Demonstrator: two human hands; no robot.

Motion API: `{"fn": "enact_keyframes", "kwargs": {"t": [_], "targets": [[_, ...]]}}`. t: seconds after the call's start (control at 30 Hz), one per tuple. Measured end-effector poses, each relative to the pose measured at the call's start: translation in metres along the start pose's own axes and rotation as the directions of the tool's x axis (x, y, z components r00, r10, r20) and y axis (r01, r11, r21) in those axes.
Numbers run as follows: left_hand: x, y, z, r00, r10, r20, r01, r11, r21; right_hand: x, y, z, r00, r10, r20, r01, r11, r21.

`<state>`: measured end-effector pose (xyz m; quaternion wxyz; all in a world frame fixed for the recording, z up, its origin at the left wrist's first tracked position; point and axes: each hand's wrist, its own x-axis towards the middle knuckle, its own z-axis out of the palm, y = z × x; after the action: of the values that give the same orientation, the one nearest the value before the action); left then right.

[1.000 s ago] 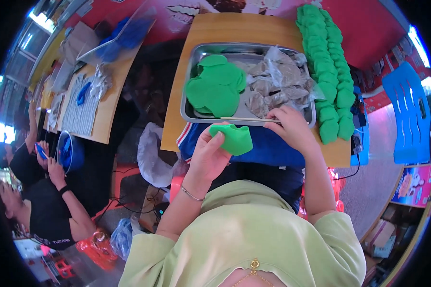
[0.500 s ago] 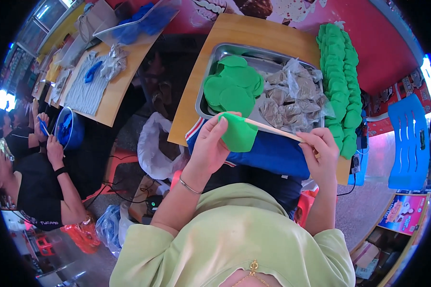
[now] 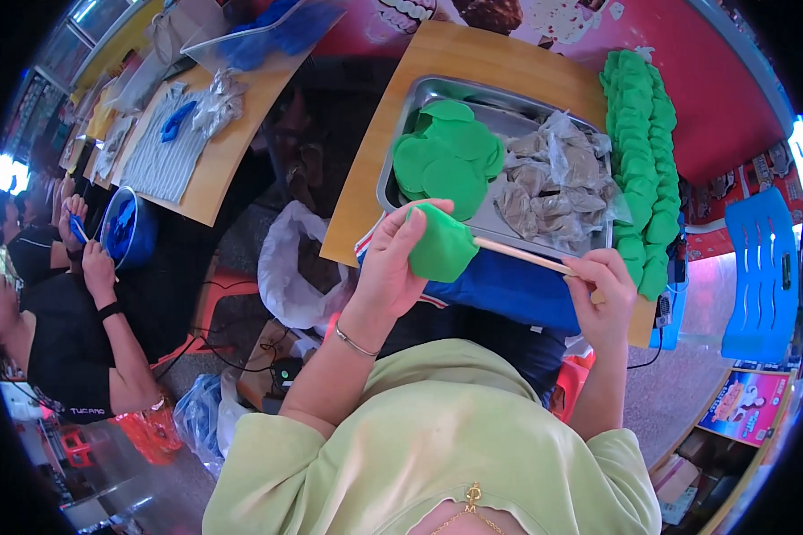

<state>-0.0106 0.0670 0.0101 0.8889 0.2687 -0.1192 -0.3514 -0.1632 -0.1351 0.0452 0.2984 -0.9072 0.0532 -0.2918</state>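
Observation:
My left hand [image 3: 389, 259] pinches a bright green thin sheet-like piece [image 3: 443, 248] between thumb and fingers. A slim pale wooden stick [image 3: 522, 255] runs from the green piece to my right hand [image 3: 605, 290], whose fingers are closed on its other end. The stick's tip is hidden behind or inside the green piece; I cannot tell which. Just beyond my hands, a metal tray [image 3: 391, 147] holds a pile of green rounded pieces [image 3: 446, 165] on the left and several clear plastic bags [image 3: 553, 178] of something brownish on the right.
The tray stands on a wooden table [image 3: 366, 183]. Long bunches of green pieces [image 3: 638, 165] lie at its right. Blue cloth [image 3: 509, 290] covers my lap. A white bag-lined bin [image 3: 285, 276] stands left. Farther left, a person [image 3: 80, 330] works beside a blue bucket [image 3: 138, 236].
The green piece has turned and now covers the stick's tip, which lay across its top before. My right hand has shifted slightly right and down.

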Motion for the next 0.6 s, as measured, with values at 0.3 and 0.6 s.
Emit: {"fn": "enact_keyframes", "kwargs": {"t": [0.3, 0.6], "targets": [[0.000, 0.001, 0.000, 0.998, 0.016, 0.059, -0.019, 0.999, 0.043, -0.002, 0.001, 0.005, 1.000, 0.005, 0.006, -0.005, 1.000, 0.007], [0.002, -0.007, 0.014, 0.965, 0.148, 0.215, -0.246, 0.793, 0.557, -0.002, -0.006, 0.020, 0.998, -0.021, 0.067, 0.020, 1.000, 0.021]]}}
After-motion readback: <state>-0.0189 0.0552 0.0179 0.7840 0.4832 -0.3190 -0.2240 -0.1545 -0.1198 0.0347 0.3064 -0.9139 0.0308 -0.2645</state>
